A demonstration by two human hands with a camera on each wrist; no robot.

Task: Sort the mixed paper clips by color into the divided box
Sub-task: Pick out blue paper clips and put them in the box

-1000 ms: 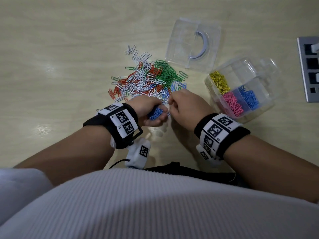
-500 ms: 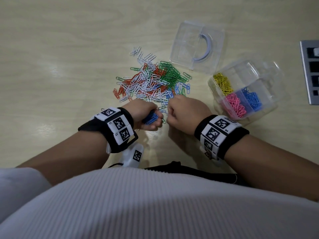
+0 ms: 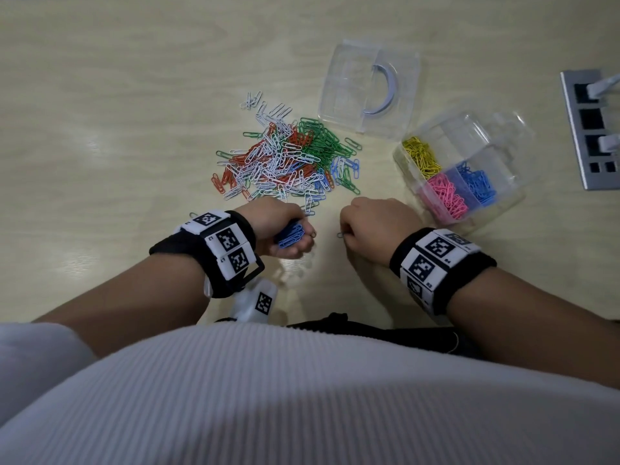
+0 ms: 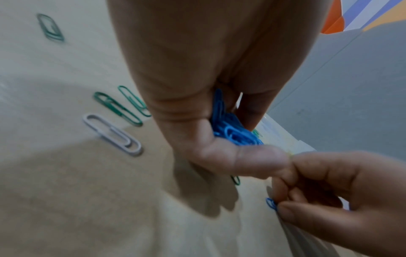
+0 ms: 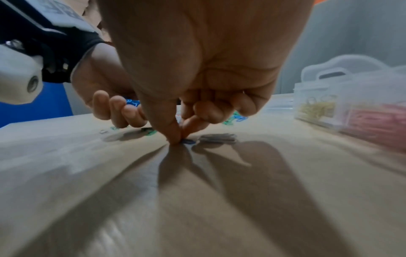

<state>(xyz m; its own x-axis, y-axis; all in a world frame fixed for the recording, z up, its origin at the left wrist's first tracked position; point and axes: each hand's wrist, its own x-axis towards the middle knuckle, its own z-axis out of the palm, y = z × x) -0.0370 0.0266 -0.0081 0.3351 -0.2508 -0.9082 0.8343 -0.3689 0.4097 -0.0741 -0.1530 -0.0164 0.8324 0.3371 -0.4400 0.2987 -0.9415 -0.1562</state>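
A mixed heap of paper clips (image 3: 288, 159) in white, red, green and blue lies on the table ahead of my hands. My left hand (image 3: 285, 226) grips a bunch of blue clips (image 3: 291, 233) (image 4: 235, 132) in its curled fingers. My right hand (image 3: 372, 226) pinches a single blue clip (image 4: 271, 203) (image 5: 188, 141) between thumb and forefinger down at the table top. The divided box (image 3: 503, 139) stands at the right and holds yellow clips (image 3: 421, 156), pink clips (image 3: 444, 194) and blue clips (image 3: 476, 181) in separate compartments.
The box's clear lid (image 3: 369, 88) with a handle lies behind the heap. A grey power strip (image 3: 590, 129) sits at the far right edge. Loose green clips (image 4: 123, 106) and a white clip (image 4: 112, 133) lie left of my left hand.
Both hands have drawn back from the heap toward me and moved apart. The right hand now pinches a clip at the table surface.
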